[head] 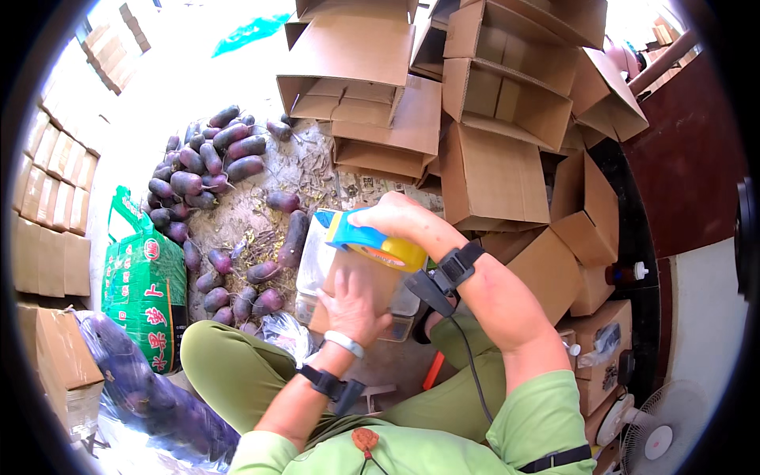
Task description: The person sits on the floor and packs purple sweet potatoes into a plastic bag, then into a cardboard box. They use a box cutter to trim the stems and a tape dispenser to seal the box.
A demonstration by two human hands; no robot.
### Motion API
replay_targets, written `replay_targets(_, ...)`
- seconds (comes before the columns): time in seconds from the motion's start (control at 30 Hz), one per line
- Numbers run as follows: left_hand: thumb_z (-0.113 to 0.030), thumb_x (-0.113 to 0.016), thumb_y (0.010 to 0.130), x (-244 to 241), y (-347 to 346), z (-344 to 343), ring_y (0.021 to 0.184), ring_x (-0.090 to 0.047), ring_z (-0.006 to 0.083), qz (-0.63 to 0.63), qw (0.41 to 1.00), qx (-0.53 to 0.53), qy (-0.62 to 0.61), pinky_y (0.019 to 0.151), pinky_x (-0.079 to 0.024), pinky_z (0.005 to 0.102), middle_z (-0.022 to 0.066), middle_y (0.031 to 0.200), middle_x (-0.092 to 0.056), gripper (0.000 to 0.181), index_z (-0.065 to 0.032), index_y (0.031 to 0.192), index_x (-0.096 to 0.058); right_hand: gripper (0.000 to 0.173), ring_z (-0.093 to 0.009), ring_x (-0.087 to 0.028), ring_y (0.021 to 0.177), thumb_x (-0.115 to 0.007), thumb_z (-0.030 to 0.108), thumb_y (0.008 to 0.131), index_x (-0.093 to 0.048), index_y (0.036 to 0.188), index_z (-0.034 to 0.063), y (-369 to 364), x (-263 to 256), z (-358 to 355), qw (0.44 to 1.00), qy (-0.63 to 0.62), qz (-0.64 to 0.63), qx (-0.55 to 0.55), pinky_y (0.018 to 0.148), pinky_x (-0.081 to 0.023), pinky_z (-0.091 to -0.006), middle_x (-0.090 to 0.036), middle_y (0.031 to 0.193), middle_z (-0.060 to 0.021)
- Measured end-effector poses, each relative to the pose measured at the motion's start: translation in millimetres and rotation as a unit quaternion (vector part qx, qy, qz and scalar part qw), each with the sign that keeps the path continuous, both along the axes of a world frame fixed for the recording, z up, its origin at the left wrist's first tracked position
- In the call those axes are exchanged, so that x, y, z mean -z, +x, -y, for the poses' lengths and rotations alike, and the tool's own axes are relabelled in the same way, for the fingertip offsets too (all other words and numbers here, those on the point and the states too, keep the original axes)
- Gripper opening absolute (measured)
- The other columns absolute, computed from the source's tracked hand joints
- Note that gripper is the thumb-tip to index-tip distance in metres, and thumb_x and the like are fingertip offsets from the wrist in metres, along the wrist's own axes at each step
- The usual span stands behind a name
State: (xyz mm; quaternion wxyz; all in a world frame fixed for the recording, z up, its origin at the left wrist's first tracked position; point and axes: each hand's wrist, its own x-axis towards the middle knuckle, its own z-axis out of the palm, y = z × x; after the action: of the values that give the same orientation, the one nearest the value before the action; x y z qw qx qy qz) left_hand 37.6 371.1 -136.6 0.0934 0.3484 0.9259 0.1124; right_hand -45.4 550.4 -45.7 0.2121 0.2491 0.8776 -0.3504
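My right hand [389, 214] grips a blue and yellow tape dispenser [362, 234] with a roll of tape in it. The dispenser is over the far edge of a small cardboard box [380, 285]. Flat on top of this box lies my left hand [350, 306], its fingers spread and slightly blurred. Beneath the box shows the metal pan of a weighing scale [312, 261]; the box hides much of it. Loose purple-skinned radishes [291, 237] lie on the floor just left of the scale.
Open cardboard boxes [493, 178] are piled ahead and to the right. A heap of radishes [202, 160] lies at the left, near a green printed bag [145, 291] and a plastic sack of radishes [142, 386]. Stacked cartons [53, 178] line the left side. A fan [659, 439] stands lower right.
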Motion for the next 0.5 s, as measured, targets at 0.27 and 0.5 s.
replay_targets(0.27,-0.045,-0.071,0.059,9,-25,19,0.131,-0.028,0.0313,-0.045,0.997,0.059,0.034,0.096,-0.024,0.0682,0.0108,0.135,-0.038,0.093,-0.0034,0.137,-0.041,0.061,-0.030,-0.064,0.102,-0.066,0.054,0.067,-0.070,0.102,0.0045,-1,1,2,0.997,-0.029,0.040,0.064,0.087,-0.048,-0.0351,-0.066,0.109,-0.0180)
replay_targets(0.5,-0.045,-0.071,0.060,11,-22,21,0.132,-0.028,0.0305,-0.052,0.996,0.052,0.047,0.096,-0.024,0.0676,0.0098,0.134,-0.038,0.092,-0.0038,0.136,-0.042,0.065,-0.025,-0.066,0.086,-0.067,0.054,0.069,-0.068,0.098,-0.0040,42,20,-17,0.988,-0.131,-0.015,0.076,0.076,-0.050,-0.0345,-0.068,0.095,-0.0187)
